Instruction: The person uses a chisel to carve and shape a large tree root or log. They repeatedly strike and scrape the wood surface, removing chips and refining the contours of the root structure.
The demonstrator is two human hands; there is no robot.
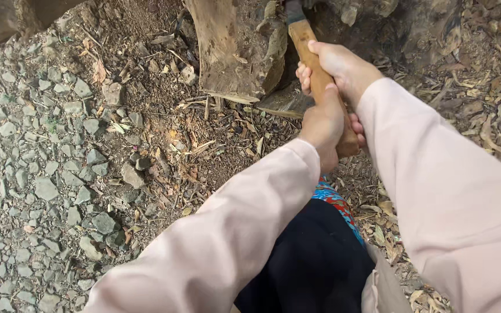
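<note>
Gripping wooden handle (pixel 314 64) | left hand (pixel 324 124) fingers closed low | right hand (pixel 343 66) fingers wrapped above | log (pixel 233 52) beside

Both sleeves (pixel 436 191) are pale pink. The handle (pixel 311 55) gripped in the right hand (pixel 343 66) is orange-brown wood. Below the left hand (pixel 323 124), black cloth (pixel 314 261) meets a blue-and-red patterned fabric (pixel 336 200). Left of the hands lie grey stones (pixel 47 185); the log (pixel 233 52) above is tan-brown.
</note>
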